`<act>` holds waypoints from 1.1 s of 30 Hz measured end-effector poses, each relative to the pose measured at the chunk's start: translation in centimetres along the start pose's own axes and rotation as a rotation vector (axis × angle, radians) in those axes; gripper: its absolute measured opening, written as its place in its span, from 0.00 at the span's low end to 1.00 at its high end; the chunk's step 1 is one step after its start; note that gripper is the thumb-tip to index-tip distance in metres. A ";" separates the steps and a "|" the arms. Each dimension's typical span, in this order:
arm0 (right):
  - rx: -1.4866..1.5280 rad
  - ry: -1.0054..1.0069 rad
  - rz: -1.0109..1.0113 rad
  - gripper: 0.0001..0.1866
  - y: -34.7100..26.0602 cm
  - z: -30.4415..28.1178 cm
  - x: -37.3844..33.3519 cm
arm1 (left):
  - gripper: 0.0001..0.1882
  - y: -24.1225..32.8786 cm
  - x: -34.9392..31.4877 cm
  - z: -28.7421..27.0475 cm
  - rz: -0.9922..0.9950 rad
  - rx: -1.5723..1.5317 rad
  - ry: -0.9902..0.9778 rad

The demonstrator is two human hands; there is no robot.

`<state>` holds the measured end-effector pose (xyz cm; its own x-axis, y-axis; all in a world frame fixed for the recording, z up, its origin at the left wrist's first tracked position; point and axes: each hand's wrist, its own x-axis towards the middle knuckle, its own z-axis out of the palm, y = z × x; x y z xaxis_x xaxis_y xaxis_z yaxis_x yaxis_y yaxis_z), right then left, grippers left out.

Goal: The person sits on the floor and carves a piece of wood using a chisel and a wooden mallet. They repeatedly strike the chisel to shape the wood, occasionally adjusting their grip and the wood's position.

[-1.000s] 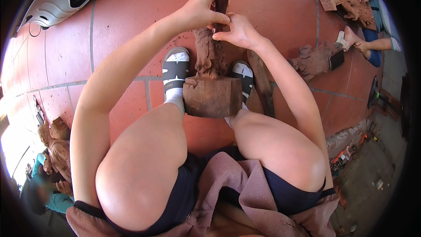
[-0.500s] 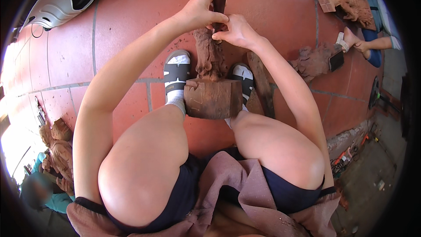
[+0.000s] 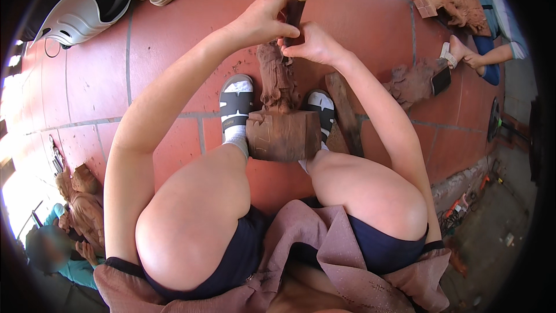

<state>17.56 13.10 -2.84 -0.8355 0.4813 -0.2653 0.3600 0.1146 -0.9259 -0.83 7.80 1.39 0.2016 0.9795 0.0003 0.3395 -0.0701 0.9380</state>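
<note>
Between my feet stands a carved brown wooden figure (image 3: 278, 78) on a rough, squared wooden block (image 3: 282, 137). Above its top I hold a short, dark reddish-brown round stick (image 3: 295, 13) with a pale end, tilted a little to the right. My left hand (image 3: 263, 21) is closed around the stick from the left. Lower down, my right hand (image 3: 317, 45) pinches with thumb and fingers near the stick's bottom end. Where that end meets the figure is hidden behind my fingers.
A wooden plank (image 3: 343, 110) lies beside my right sandal (image 3: 320, 109); my left sandal (image 3: 236, 104) flanks the block. To the right are another carving (image 3: 408, 84) and a person working on a wood piece (image 3: 454, 3). A white plastic chair (image 3: 78, 20) stands upper left.
The stick has tipped slightly to the right, its pale end a little lower. Both hands keep their hold, and the whole view has shifted slightly.
</note>
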 end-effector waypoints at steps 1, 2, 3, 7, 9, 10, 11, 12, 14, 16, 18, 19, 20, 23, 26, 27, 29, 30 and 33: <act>-0.014 -0.002 0.011 0.12 0.0 0.0 0.0 | 0.35 0.1 -0.2 0.1 -0.032 0.018 0.021; -0.031 -0.002 0.019 0.13 -0.1 0.0 0.1 | 0.34 0.0 -0.1 0.3 -0.026 0.040 0.036; -0.106 0.004 0.060 0.13 -0.2 0.1 0.1 | 0.33 -0.3 -0.1 0.5 -0.019 0.063 0.050; -0.138 -0.020 0.035 0.14 -1.5 0.6 -0.4 | 0.33 -0.3 -0.2 0.6 -0.099 0.052 -0.004; -0.126 -0.023 0.013 0.14 -0.5 0.9 -0.3 | 0.33 -0.5 -0.2 0.6 -0.114 0.049 -0.019; -0.174 -0.014 -0.013 0.15 -0.2 1.0 -0.3 | 0.33 -0.6 -0.2 0.7 -0.121 0.047 -0.026; -0.221 -0.005 -0.039 0.15 0.1 1.1 -0.2 | 0.32 -0.6 -0.2 0.7 -0.126 0.018 -0.022; -0.268 0.004 -0.065 0.16 0.4 1.1 -0.1 | 0.32 -0.6 -0.3 0.8 -0.131 -0.012 -0.019; -0.344 0.018 -0.092 0.16 0.7 1.2 0.3 | 0.32 -0.9 -0.3 0.7 -0.149 -0.074 -0.027; -0.375 0.019 -0.099 0.17 1.1 1.3 0.6 | 0.34 -1.8 -0.1 0.1 -0.176 -0.139 -0.049; -0.364 0.011 -0.076 0.17 1.3 1.3 0.7 | 0.34 -1.5 -0.1 0.1 -0.178 -0.157 -0.059; -0.357 0.013 -0.089 0.17 1.4 1.3 0.5 | 0.35 -1.3 -0.2 0.1 -0.179 -0.166 -0.064; -0.350 0.016 -0.103 0.17 1.2 1.3 0.2 | 0.31 -1.0 -0.3 0.1 -0.191 -0.164 -0.074; -0.380 0.034 -0.178 0.17 0.7 1.4 0.0 | 0.23 -0.8 -0.6 0.2 -0.201 -0.170 -0.081; -0.401 0.037 -0.178 0.16 0.9 1.4 0.5 | 0.23 -1.3 -0.4 0.1 -0.189 -0.193 -0.062; -0.404 0.036 -0.161 0.16 1.1 1.3 0.6 | 0.23 -1.0 -0.3 0.0 -0.206 -0.194 -0.070; -0.391 0.036 -0.154 0.16 1.3 1.4 0.4 | 0.24 -0.8 -0.4 0.1 -0.217 -0.187 -0.085; -0.384 0.036 -0.152 0.15 1.3 1.4 0.3 | 0.24 -0.8 -0.5 0.2 -0.210 -0.179 -0.092; -0.413 -0.006 -0.154 0.14 0.6 1.1 0.1 | 0.25 -1.2 -0.5 0.3 -0.185 -0.194 -0.066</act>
<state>17.22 12.30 -3.68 -0.8944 0.4263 -0.1356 0.3660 0.5231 -0.7697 -1.04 7.33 0.15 0.2141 0.9574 -0.1936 0.1949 0.1524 0.9689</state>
